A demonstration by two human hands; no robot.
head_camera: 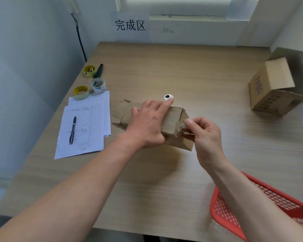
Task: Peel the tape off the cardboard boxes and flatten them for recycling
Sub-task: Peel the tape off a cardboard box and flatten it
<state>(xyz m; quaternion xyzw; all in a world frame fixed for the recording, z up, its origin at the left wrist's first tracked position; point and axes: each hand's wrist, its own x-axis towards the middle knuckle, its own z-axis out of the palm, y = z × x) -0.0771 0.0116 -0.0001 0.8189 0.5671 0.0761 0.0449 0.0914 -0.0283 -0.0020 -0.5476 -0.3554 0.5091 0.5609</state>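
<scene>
Two hands work the small box [171,123]: left hand [147,123] presses flat on top, right hand [205,131] pinches tape [181,126] at its end; next, a steady pull.

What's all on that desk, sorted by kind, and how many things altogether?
Cardboard boxes: 2, one under the hands, one at far right
Tape rolls: 2, yellow and white
Yellow round part: 1
Dark tool beside it: 1
Pens: 1
Paper stacks: 1
Red baskets: 1
Total: 9
</scene>
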